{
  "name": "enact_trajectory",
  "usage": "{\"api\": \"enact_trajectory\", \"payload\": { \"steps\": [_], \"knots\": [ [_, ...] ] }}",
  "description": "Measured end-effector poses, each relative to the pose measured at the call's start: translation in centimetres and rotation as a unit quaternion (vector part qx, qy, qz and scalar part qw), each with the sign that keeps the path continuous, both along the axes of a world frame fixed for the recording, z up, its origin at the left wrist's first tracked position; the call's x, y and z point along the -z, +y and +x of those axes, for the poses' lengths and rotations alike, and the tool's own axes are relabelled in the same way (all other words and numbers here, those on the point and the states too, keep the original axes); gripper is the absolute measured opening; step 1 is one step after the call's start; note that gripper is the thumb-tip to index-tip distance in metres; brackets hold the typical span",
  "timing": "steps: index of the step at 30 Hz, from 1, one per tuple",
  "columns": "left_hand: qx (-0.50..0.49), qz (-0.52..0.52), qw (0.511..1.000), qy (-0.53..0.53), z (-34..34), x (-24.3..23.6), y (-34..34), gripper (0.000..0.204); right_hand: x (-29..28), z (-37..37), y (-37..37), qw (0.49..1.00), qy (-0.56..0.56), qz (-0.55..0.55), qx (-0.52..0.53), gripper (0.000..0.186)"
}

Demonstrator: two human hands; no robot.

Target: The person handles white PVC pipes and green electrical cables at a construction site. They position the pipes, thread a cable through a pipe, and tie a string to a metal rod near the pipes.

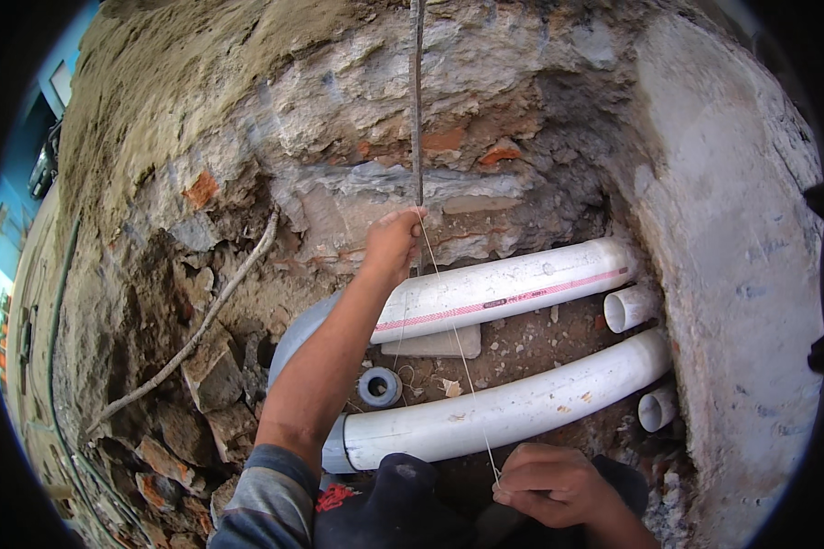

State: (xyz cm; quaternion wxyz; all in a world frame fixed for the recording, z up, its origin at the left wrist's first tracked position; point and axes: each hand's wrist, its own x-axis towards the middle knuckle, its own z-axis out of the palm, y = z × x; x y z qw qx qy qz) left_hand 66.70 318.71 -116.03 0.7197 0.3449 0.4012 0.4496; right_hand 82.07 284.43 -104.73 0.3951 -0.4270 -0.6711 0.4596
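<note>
A thin grey metal rod stands upright against the broken earth-and-masonry bank. My left hand is closed at the rod's lower part, and the string leaves from its fingertips; how the fingers wrap the rod is partly hidden. The pale thin string runs taut down across both white pipes. Its lower end is pinched between the fingers of my right hand, in front of the nearer white pipe. Beyond my left forearm lies the farther white pipe, marked with a red stripe.
Two short white pipe stubs project near the grey plastered wall at right. Between the large pipes lie a grey ring-shaped fitting and a flat slab. At left are a long stick, broken rubble and a green hose.
</note>
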Motion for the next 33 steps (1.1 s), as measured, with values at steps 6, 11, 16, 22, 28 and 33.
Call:
{"api": "enact_trajectory", "payload": {
  "steps": [6,11,16,22,28,33],
  "knots": [
    [-0.008,-0.007,1.000,0.006,0.0,-0.3,0.2,0.009,2.7,2.9,-3.4,0.977,-0.100,-0.096,0.159,0.002],
    [-0.026,0.022,0.999,0.025,0.3,-0.1,0.3,0.007,3.7,5.2,-0.4,0.864,-0.465,-0.150,0.118,0.031],
    [-0.029,0.009,0.999,0.036,0.4,-0.2,-0.1,0.008,5.6,4.5,11.9,0.961,-0.094,-0.057,0.254,0.038],
    [-0.026,0.001,0.999,0.030,0.3,-0.6,-0.4,0.010,10.5,-1.8,26.6,0.965,0.036,-0.054,0.256,0.048],
    [-0.024,0.053,0.997,0.059,-0.2,0.0,0.3,0.011,11.1,-1.5,30.1,0.936,0.099,-0.230,0.248,0.027],
    [-0.059,0.135,0.980,0.134,-0.4,1.2,1.1,0.008,10.4,0.9,32.9,0.939,0.015,-0.101,0.329,0.014]
  ]
}}
